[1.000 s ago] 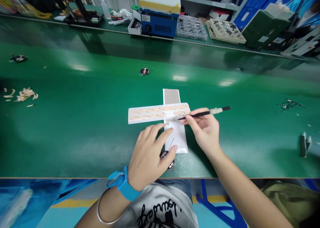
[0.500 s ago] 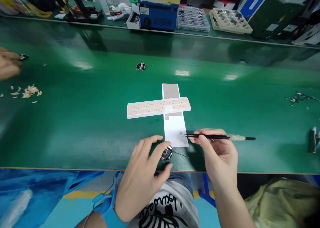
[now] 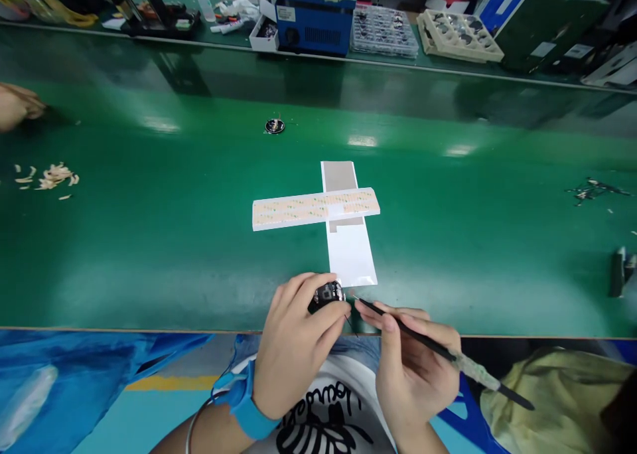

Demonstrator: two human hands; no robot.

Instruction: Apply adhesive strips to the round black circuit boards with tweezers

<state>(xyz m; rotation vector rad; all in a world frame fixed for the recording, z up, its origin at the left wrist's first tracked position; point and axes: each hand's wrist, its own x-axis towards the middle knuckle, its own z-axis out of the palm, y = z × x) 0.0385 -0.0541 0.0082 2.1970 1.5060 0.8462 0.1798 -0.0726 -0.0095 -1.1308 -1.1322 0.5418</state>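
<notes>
My left hand (image 3: 296,344) is closed around a small round black electronic part (image 3: 326,295) at the front of the bench, gripping its edge with thumb and fingers. A thin dark wire hangs from the part. In my right hand (image 3: 415,361) I hold black tweezers (image 3: 423,338) with a pale wrapped section near the back end. Their tip points left, close beside the round part; a tiny piece seems to be at it, too small to make out clearly. Beyond my hands lies a white backing sheet (image 3: 354,258) with grey adhesive areas. A strip of small orange-pink stickers (image 3: 291,212) crosses over it.
Another round part (image 3: 275,126) lies farther back on the green bench (image 3: 174,255). Pale scraps (image 3: 56,176) are at left, near another person's hand (image 3: 20,105). Dark wires (image 3: 594,190) lie at right. A blue box (image 3: 314,29) and parts trays (image 3: 460,36) line the back shelf.
My right hand has brought the tweezers from the white sheet down and left to the round part, tilting them. My left hand has closed on the part and lifted its edge.
</notes>
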